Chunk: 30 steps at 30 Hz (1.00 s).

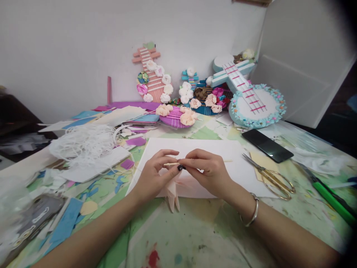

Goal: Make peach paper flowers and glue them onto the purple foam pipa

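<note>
Two hands pinch one thin wooden stick [170, 163]: my left hand [153, 176], my right hand [209, 172]. Beneath dangles pale pink paper [173, 195].

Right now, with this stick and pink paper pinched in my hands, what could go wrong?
The thin stick is pinched between left hand and right hand; a hard twist could snap it. The pink paper hangs loose below the hands and might tear or slip off. The scissors lie beside the right forearm; a sideways sweep could catch them.
</note>
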Each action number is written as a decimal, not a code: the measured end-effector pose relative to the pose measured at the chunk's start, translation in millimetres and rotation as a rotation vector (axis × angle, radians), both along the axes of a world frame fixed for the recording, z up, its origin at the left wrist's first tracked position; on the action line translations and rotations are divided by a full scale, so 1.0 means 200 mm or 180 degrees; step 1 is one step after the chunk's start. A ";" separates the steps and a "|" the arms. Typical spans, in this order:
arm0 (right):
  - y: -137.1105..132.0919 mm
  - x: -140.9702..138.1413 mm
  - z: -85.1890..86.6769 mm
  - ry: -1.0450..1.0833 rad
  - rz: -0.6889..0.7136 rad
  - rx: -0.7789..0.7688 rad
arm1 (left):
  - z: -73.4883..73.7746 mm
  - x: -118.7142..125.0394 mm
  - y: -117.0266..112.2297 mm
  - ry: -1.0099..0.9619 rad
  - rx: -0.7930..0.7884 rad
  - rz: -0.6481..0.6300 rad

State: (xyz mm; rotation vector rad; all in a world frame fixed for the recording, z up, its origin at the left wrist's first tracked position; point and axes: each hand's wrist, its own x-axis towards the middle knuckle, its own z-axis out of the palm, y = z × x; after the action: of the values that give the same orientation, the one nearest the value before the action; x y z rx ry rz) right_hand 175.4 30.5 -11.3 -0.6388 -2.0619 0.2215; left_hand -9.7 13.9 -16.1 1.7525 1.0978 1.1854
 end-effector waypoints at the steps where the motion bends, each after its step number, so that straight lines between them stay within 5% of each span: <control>1: 0.00 0.00 0.00 -0.0005 -0.0013 0.0026 | 0.00 0.00 0.00 -0.0015 -0.0006 0.0012; 10: 0.00 -0.01 -0.01 0.0060 -0.0014 0.0052 | 0.00 0.01 0.01 -0.0088 0.0104 0.0064; 30: -0.01 0.00 0.03 -0.0398 -0.0200 -0.0856 | -0.01 0.00 0.00 0.0191 0.0623 0.0089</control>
State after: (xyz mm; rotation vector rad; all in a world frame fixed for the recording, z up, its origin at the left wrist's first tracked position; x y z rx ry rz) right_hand 176.3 27.6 -5.1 -0.8997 -2.1465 0.4371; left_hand -10.0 14.8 -17.4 1.9377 1.0742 1.3019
